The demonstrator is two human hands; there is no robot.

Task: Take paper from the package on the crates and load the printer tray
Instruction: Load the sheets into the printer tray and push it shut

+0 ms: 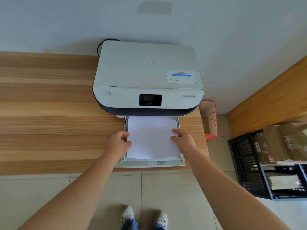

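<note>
A white printer (pixel 147 75) stands on the wooden table (pixel 49 113) against the wall. Its paper tray (pixel 149 163) is pulled out over the table's front edge. A stack of white paper (pixel 151 138) lies in the tray, its far end under the printer. My left hand (pixel 118 141) pinches the stack's left edge, and my right hand (pixel 182 138) grips its right edge with the thumb on top. The brown paper package (pixel 272 146) rests on black crates (pixel 245 166) at the right.
A red paper bag (pixel 210 120) stands on the floor between the table and the crates. A wooden panel (pixel 269 97) runs along the right wall. A black cable (pixel 103 45) loops behind the printer. My feet in white clogs (pixel 144 216) are on the tiled floor.
</note>
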